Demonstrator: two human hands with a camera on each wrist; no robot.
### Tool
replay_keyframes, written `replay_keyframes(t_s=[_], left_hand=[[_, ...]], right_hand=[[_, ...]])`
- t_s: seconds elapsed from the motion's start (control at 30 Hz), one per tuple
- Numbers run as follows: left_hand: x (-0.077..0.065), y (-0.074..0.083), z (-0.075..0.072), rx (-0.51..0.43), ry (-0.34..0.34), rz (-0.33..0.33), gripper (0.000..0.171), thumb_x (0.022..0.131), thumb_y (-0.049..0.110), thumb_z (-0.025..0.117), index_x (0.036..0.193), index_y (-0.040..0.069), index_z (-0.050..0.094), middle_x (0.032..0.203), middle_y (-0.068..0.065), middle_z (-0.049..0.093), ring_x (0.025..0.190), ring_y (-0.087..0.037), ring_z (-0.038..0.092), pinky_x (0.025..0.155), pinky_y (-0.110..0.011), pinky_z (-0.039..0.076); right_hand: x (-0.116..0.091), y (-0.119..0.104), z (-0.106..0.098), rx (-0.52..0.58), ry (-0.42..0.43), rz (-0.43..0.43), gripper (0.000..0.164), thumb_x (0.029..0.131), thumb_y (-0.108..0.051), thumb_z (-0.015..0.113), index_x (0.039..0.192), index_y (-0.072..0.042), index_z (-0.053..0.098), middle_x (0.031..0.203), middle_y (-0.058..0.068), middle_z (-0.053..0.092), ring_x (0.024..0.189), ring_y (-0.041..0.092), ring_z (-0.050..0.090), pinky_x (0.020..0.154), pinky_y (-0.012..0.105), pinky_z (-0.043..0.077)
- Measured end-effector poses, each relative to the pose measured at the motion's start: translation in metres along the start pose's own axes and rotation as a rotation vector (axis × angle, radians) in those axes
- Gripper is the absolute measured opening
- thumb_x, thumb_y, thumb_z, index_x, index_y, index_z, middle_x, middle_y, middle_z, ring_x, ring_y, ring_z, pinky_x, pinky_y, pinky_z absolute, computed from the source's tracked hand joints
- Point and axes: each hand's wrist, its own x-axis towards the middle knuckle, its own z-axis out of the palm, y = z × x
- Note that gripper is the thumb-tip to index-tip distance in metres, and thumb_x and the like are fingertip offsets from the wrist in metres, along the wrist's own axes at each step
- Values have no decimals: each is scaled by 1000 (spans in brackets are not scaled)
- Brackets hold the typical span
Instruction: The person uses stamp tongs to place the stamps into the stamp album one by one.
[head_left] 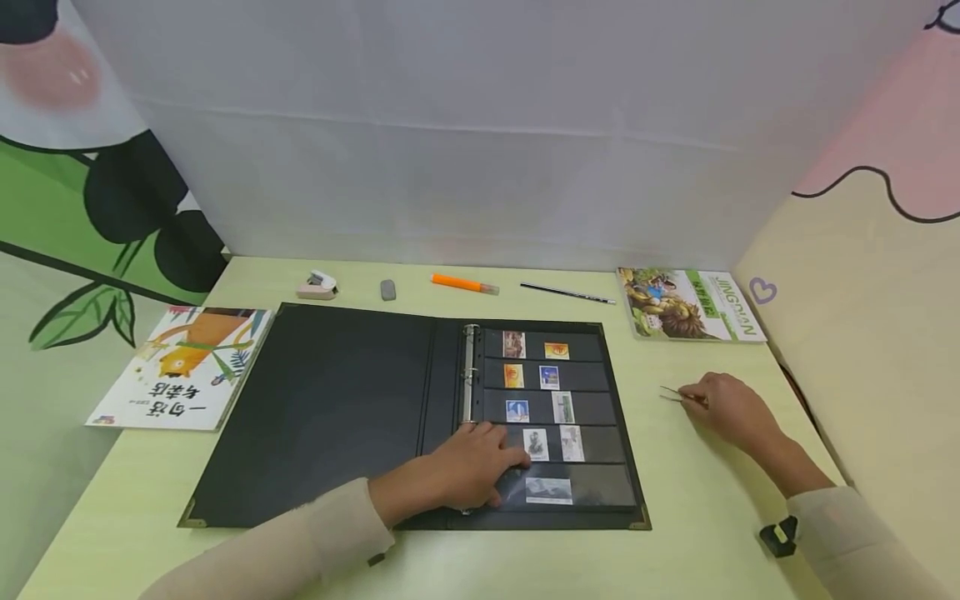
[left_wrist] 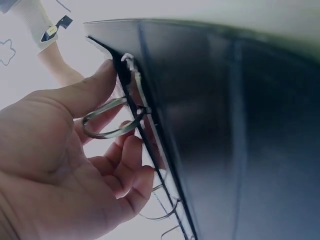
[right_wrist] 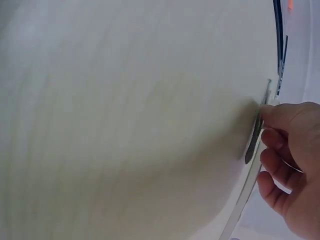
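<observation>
A black ring binder (head_left: 352,392) lies spread flat on the table, its stamp page (head_left: 600,487) on the right side. Several stamps, such as a grey one (head_left: 549,491), sit in the page's clear strips. My left hand (head_left: 476,462) rests on the lower left of that page beside the metal rings, fingers loosely bent. In the left wrist view its thumb and fingers lie around a ring (left_wrist: 107,134). Right of the binder, my right hand (head_left: 731,412) pinches metal tweezers (head_left: 670,394) between thumb and fingers, tips pointing left, close over the table.
Along the back lie a stapler (head_left: 318,286), a grey eraser (head_left: 387,290), an orange marker (head_left: 461,284) and a pencil (head_left: 567,293). One book (head_left: 690,305) is at the back right. Another book (head_left: 183,367) lies against the binder's left edge.
</observation>
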Motion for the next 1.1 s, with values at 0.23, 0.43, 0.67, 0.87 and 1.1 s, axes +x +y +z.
replay_keyframes(t_s=[0.23, 0.43, 0.67, 0.87, 1.1], left_hand=[[3, -15, -20, -3, 56, 36, 64, 85, 49, 67, 142, 29, 44, 130, -1, 52, 118, -18, 49, 100, -40, 43], [21, -37, -54, 53, 175, -5, 94, 83, 66, 57, 154, 23, 14, 162, -10, 12, 147, -33, 20, 115, -55, 24], [63, -69, -41, 156, 199, -94, 92, 87, 75, 37, 153, 31, -9, 161, -2, -17, 148, -38, -9, 115, -64, 4], [84, -84, -23, 182, 162, -209, 86, 88, 76, 30, 154, 31, -2, 163, -4, -9, 148, -40, -10, 114, -64, -2], [87, -87, -18, 150, 145, -248, 87, 87, 77, 28, 154, 32, -3, 163, -4, -8, 148, -39, -12, 115, -64, -1]], right_hand=[[13, -19, -20, 50, 73, 3, 36, 92, -23, 63, 121, -2, 64, 99, 15, 69, 84, 30, 65, 72, 48, 50], [43, -53, -25, 112, 40, -59, 56, 96, -37, 56, 142, -7, 45, 142, 21, 48, 129, 43, 45, 102, 59, 36], [82, -102, 6, 72, 2, -245, 78, 93, -53, 53, 154, -16, 19, 160, 10, 20, 146, 37, 22, 112, 59, 25], [100, -128, 31, -12, -90, -288, 85, 93, -62, 44, 155, -23, 2, 164, 4, 2, 151, 32, 5, 114, 64, 12], [99, -132, 28, -20, -98, -283, 82, 93, -62, 41, 155, -23, 5, 164, 4, 2, 151, 30, 1, 113, 65, 11]])
